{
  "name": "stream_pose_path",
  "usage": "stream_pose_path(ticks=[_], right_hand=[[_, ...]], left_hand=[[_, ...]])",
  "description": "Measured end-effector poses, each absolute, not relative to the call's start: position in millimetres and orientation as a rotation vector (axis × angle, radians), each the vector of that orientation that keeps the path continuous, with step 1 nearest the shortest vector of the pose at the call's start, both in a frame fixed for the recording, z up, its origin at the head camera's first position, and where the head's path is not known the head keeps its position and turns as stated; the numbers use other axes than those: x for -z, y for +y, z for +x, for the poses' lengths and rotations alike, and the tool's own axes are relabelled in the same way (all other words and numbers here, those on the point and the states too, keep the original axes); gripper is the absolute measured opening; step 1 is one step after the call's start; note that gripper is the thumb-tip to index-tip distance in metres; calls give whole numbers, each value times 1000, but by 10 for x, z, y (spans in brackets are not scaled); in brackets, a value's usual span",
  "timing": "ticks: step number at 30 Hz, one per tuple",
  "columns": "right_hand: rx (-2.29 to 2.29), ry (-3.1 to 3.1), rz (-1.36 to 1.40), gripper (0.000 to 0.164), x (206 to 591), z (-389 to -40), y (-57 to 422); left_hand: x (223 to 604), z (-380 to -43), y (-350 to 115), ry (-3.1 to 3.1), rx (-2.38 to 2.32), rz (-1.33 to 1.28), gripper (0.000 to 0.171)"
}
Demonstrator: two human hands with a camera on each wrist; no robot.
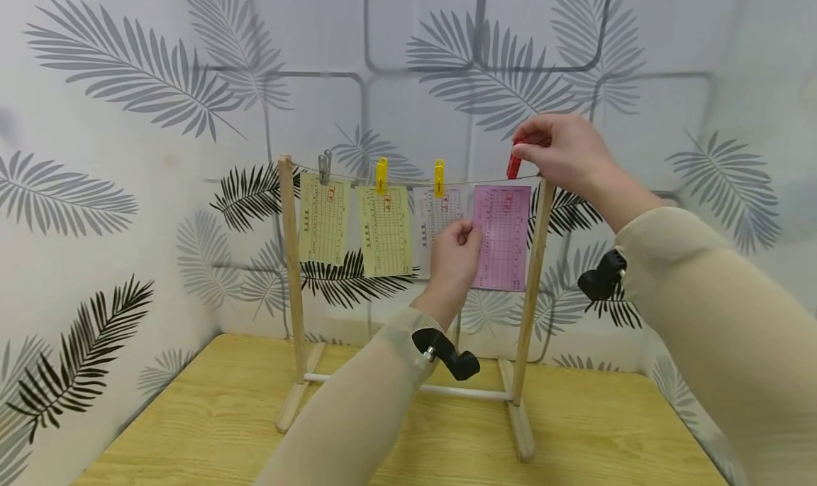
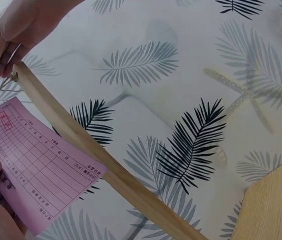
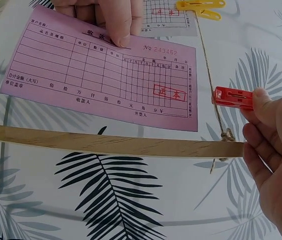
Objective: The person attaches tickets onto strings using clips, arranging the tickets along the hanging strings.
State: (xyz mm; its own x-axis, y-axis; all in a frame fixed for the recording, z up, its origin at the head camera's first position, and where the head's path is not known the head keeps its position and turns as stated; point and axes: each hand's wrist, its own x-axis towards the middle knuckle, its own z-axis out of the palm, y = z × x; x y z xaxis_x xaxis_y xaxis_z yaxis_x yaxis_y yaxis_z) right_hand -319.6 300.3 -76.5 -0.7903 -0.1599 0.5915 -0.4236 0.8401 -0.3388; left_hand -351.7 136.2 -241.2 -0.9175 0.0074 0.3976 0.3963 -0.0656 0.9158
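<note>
Between the thumb and fingers of my left hand [image 1: 454, 259] is the edge of a pink receipt slip [image 1: 501, 238], held upright just below the string. Printed lines and a red stamp show on the slip in the right wrist view. My right hand [image 1: 564, 149] pinches a red clothespin [image 1: 514, 161] by its handle end. The clothespin's nose points at the twine [image 3: 206, 65], right at it, above the slip's top edge. The right fingers lie close by the knot on the wooden post [image 1: 541, 245].
Along the string hang two yellow slips [image 1: 385, 234] and a white slip [image 1: 424, 213], held by a grey clothespin [image 1: 325, 168] and yellow clothespins [image 1: 381, 176]. The wooden frame has a left post [image 1: 290, 259], feet and a white crossbar [image 1: 472, 392]. It stands on a wood-grain table [image 1: 210, 401] against a leaf-patterned wall.
</note>
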Motion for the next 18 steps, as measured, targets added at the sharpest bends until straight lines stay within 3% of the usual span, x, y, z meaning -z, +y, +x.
stream_pose_path(ticks=[18], right_hand=[[-601, -2518, 463, 30, 788, -3205, 2951]], left_hand=[[2383, -3491, 1373, -1914, 2110, -453, 22]])
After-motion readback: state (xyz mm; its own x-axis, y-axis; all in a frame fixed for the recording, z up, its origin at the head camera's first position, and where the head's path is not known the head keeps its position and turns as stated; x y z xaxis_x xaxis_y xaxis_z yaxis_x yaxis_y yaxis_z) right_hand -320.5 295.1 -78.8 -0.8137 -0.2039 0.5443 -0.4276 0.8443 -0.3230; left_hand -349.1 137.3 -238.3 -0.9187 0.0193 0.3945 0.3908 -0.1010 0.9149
